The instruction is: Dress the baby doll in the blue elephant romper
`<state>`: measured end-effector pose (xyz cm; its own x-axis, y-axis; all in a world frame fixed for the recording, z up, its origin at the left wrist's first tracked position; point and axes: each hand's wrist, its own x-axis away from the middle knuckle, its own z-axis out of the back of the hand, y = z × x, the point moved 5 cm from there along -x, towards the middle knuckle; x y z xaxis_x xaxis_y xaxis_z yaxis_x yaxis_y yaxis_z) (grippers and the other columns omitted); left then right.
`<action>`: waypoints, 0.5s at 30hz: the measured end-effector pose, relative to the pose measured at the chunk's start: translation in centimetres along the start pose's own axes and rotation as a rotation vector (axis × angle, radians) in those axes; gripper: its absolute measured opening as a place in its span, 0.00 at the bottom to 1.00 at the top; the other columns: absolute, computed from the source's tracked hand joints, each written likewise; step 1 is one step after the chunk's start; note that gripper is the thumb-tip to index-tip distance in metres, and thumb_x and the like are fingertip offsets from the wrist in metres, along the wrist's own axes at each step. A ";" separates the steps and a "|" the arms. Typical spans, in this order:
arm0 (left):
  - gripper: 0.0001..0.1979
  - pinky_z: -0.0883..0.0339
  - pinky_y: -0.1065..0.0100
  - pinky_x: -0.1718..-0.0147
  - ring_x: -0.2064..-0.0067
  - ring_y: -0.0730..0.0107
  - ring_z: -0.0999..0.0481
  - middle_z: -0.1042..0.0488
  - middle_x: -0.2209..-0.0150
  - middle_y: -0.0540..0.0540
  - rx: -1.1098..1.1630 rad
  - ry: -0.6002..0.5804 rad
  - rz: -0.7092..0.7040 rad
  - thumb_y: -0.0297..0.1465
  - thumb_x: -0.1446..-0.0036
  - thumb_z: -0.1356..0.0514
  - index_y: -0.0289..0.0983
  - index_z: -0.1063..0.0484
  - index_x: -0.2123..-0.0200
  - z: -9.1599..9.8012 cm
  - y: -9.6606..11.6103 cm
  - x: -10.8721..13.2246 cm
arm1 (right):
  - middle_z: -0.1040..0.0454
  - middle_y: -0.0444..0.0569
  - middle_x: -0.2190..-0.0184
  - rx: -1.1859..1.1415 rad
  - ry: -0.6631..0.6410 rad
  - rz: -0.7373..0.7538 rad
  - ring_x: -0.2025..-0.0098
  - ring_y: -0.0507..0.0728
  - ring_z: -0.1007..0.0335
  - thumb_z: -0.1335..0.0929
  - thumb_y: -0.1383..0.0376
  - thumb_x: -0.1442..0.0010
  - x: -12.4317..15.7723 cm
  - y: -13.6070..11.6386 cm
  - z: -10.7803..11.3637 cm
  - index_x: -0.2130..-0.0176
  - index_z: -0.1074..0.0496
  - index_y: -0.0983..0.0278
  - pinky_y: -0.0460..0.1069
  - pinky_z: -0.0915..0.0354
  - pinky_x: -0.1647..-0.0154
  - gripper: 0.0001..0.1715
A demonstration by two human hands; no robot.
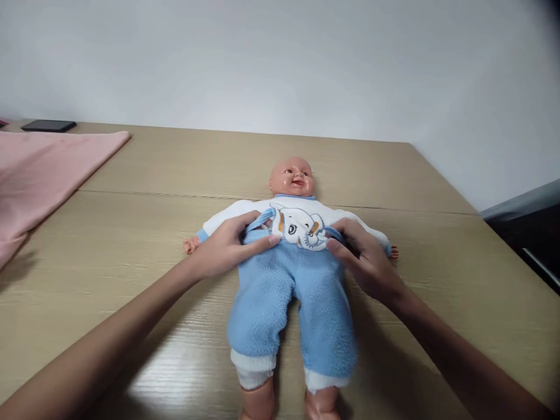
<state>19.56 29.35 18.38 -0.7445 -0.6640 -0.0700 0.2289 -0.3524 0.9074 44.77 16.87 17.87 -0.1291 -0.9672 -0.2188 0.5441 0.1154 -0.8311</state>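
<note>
A baby doll (292, 176) lies on its back on the wooden table, head away from me and arms spread. It wears a white long-sleeved top (236, 211) with blue cuffs and fleecy blue overalls (265, 291) with white leg hems. A white elephant patch (298, 227) covers the chest. My left hand (231, 242) is closed on the overalls at the patch's left edge, thumb in front, by a blue strap (261, 219). On the opposite side my right hand (365, 254) grips the overalls; its fingertips are partly hidden.
A pink cloth (52, 175) is spread over the left of the table (144, 256). Behind it lies a dark phone-like slab (49, 125). A pale wall (262, 64) rises at the back. Beyond the table's right edge stands a black object (525, 233).
</note>
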 end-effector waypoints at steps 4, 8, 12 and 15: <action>0.17 0.34 0.60 0.47 0.49 0.57 0.26 0.23 0.53 0.46 -0.019 0.036 -0.146 0.48 0.28 0.33 0.40 0.22 0.52 0.1 1.3 -1.5 | 0.22 0.47 0.58 0.073 0.039 0.071 0.54 0.62 0.27 0.26 0.49 0.27 -2.5 -1.3 0.5 0.58 0.25 0.58 0.56 0.36 0.48 0.16; 0.15 0.37 0.64 0.56 0.57 0.63 0.30 0.29 0.60 0.50 0.046 0.103 -0.092 0.47 0.24 0.37 0.41 0.27 0.54 -0.1 0.5 -2.4 | 0.24 0.44 0.64 0.002 -0.020 -0.058 0.61 0.60 0.28 0.29 0.43 0.25 -4.1 -0.1 -0.1 0.55 0.27 0.57 0.54 0.34 0.58 0.21; 0.18 0.40 0.64 0.60 0.61 0.65 0.32 0.31 0.64 0.52 0.075 0.136 0.034 0.49 0.25 0.36 0.41 0.29 0.59 0.0 -1.1 -2.6 | 0.18 0.50 0.55 0.050 -0.079 -0.196 0.53 0.64 0.23 0.29 0.37 0.28 -5.0 2.0 -0.5 0.53 0.24 0.58 0.55 0.31 0.53 0.28; 0.20 0.42 0.64 0.63 0.63 0.65 0.33 0.30 0.65 0.51 0.145 0.150 0.084 0.52 0.27 0.35 0.40 0.26 0.59 0.6 -2.7 -2.0 | 0.16 0.51 0.54 0.004 -0.117 -0.268 0.52 0.65 0.22 0.27 0.35 0.32 -5.1 3.3 -0.4 0.52 0.21 0.58 0.55 0.30 0.54 0.31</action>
<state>20.09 31.98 16.34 -0.6226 -0.7813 -0.0426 0.1857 -0.2004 0.9620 46.88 22.28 16.01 -0.1728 -0.9825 0.0691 0.5064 -0.1488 -0.8494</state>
